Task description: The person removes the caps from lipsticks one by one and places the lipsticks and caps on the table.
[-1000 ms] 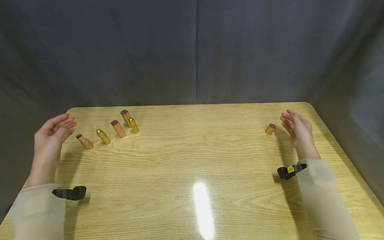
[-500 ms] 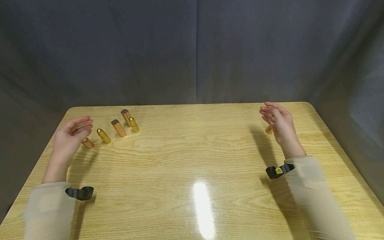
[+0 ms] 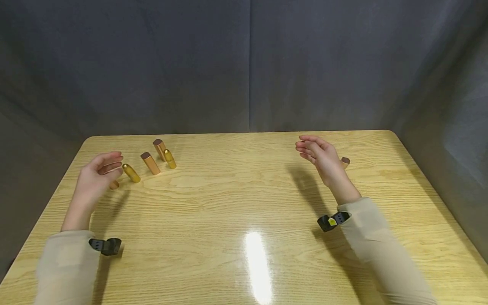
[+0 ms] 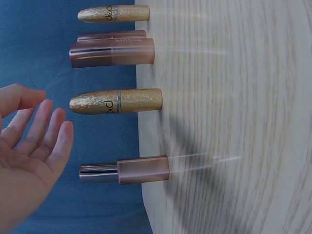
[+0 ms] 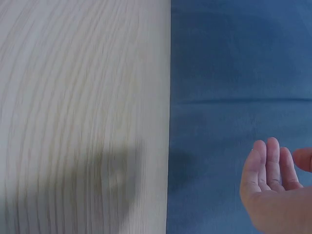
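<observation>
- The nearer gold tube (image 4: 117,101) stands upright on the desk (image 3: 209,212), close to the left hand (image 3: 95,174); its flat base likely keeps it steady unaided.
- The left hand's fingers curve loosely with the thumb parted from them, holding nothing; the left wrist view shows a gap between fingertips and tube.
- Behind that hand, the uncapped rose-gold tube (image 4: 144,170) stands with its slim metallic neck bare, probably upright to keep the exposed end off the wood.
- On the other side, the front rose-gold tube (image 3: 150,164), rear rose-gold tube (image 3: 159,149) and farther gold tube (image 3: 170,159) stand close by, seemingly grouped for easy reach.
- Well apart, the short rose-gold piece (image 3: 345,161), partly hidden by the right hand (image 3: 324,161), may be the bare tube's cap.
- The right hand hangs above the desk, fingers slightly bent, thumb apart, grasping nothing.
- A dark curtain (image 3: 244,67) backs the desk, perhaps to screen the surroundings.
</observation>
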Motion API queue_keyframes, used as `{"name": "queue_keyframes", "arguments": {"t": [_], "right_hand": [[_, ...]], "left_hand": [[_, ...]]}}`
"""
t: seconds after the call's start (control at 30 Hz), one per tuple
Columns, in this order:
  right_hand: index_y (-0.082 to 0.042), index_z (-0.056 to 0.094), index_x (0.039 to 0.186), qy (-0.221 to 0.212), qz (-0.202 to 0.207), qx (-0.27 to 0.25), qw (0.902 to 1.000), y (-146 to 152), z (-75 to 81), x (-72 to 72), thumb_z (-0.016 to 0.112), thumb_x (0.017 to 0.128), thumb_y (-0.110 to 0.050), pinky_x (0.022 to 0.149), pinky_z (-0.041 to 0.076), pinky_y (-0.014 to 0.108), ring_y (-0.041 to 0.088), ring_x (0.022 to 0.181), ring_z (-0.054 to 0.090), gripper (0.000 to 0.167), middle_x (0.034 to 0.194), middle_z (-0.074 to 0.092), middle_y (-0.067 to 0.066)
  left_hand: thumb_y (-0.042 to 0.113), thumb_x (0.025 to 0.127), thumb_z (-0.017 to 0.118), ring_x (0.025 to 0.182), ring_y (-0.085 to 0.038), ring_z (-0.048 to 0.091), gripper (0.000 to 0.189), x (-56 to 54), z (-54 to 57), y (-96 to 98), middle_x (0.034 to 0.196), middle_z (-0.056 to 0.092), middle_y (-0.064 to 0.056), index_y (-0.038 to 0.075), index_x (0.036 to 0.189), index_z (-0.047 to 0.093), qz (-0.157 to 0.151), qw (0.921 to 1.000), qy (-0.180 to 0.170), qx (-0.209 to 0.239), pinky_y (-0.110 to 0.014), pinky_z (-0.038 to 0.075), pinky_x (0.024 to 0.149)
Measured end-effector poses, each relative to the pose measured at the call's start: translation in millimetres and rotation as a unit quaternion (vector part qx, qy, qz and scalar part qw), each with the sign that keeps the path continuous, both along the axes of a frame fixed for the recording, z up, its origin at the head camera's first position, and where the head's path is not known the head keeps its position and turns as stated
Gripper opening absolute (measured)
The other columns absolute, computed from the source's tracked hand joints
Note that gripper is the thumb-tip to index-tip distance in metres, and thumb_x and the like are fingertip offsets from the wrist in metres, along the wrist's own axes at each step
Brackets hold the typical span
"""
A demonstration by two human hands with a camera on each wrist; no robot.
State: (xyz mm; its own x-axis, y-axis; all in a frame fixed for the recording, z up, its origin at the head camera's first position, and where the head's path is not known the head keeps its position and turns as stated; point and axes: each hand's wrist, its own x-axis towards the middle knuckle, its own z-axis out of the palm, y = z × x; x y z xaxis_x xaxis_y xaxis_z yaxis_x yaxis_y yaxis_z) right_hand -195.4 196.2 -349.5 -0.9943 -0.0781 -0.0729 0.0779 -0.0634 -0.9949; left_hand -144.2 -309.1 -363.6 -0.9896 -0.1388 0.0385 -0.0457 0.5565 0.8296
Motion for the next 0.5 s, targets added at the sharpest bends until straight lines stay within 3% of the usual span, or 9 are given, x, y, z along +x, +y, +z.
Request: {"name": "queue_keyframes", "arguments": {"t": [0.23, 0.33, 0.5], "right_hand": [[-0.003, 0.051, 0.124, -0.007, 0.024, 0.021, 0.9995, -20.2, -6.1, -1.8, 0.04, 0.102, -0.019, 0.086, 0.05, 0.014, 0.001, 0.094, 0.063, 0.029, 0.095, 0.066, -0.013], [0.004, 0.047, 0.131, -0.008, 0.033, 0.026, 0.9991, -29.6, -9.6, -2.5, 0.038, 0.104, -0.028, 0.087, 0.05, 0.015, 0.002, 0.095, 0.063, 0.042, 0.096, 0.065, -0.012], [0.007, 0.044, 0.134, -0.017, 0.046, 0.028, 0.9984, -44.0, -12.9, -3.0, 0.034, 0.104, -0.036, 0.085, 0.051, 0.016, 0.002, 0.093, 0.063, 0.053, 0.096, 0.064, -0.012]], "left_hand": [[0.017, 0.098, 0.052, 0.097, 0.014, 0.042, 0.051, -2.1, -3.4, -1.2, 0.106, 0.042, 0.032, 0.003, 0.145, 0.037, 0.003, 0.9997, -0.022, -0.009, -0.002, 0.042, 0.073], [0.02, 0.098, 0.052, 0.098, 0.014, 0.042, 0.052, -3.7, -7.1, -4.4, 0.112, 0.046, 0.026, 0.003, 0.145, 0.037, 0.003, 0.9995, -0.032, -0.006, -0.004, 0.042, 0.073], [0.028, 0.097, 0.055, 0.1, 0.012, 0.046, 0.053, -12.0, -26.7, -18.0, 0.123, 0.052, 0.014, 0.01, 0.144, 0.04, 0.011, 0.9991, -0.041, 0.008, -0.007, 0.044, 0.072]]}}
